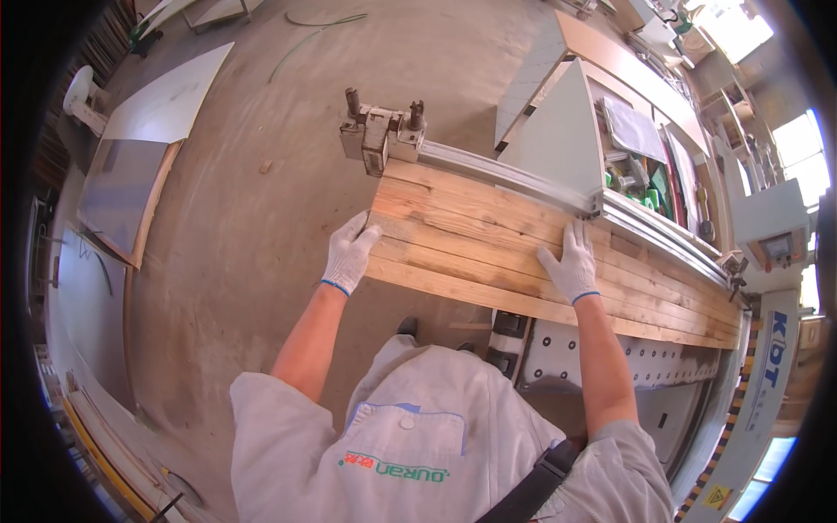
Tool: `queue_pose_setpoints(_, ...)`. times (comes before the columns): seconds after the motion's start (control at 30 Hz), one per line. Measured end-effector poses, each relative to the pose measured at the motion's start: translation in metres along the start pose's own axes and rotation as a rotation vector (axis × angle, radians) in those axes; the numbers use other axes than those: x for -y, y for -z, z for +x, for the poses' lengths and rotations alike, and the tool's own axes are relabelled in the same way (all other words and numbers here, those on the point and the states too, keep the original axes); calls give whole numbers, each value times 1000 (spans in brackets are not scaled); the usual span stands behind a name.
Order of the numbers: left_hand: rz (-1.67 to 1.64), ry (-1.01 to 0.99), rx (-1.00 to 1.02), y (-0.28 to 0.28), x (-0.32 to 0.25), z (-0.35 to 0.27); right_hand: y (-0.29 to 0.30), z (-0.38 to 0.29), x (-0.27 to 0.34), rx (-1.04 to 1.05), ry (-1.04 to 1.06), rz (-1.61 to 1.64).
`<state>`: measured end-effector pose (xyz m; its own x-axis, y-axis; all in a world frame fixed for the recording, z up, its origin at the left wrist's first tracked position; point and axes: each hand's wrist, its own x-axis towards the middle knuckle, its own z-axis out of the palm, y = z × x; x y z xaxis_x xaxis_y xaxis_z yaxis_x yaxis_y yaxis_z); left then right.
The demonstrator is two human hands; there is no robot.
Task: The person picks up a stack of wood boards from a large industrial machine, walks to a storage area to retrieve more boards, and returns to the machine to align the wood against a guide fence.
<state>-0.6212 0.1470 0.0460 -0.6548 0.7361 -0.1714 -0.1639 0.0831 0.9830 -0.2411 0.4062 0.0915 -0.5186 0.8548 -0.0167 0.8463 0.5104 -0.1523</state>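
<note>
Several long wooden boards [484, 235] lie side by side, running from the middle of the view to the machine at the right. My left hand [352, 252], in a white knitted glove, is at their near left ends, its thumb and fingers against the end edge. My right hand [573, 261], gloved alike, rests flat on top of the boards with its fingers spread. Along the far side of the boards runs a metal guide rail [503, 173], with a worn metal stop block [386, 134] at its left end.
Beyond the rail stands a pale cabinet [556, 124] holding tools and papers. A perforated machine table [556, 353] is below the boards; a panel machine [758, 379] stands right. Large sheets [153, 111] lie at the left. A thin green hose [288, 59] and a small wood scrap [265, 167] are on the floor.
</note>
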Motion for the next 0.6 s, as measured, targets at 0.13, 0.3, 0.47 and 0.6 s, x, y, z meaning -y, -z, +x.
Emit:
queue_pose_setpoints(0.13, 1, 5, 0, 6, 5, 1, 2, -1, 3, 42, 2, -31)
queue_pose_setpoints(0.3, 175, 76, 23, 11, -25, -23, 6, -2, 5, 67, -34, -17)
queue_pose_setpoints(0.47, -30, 60, -84, 17, 21, -30, 8, -1, 8, 54, -28, -9)
queue_pose_setpoints(0.6, -128, 79, -83, 11, 17, -27, 4, 0, 4, 65, -36, -6)
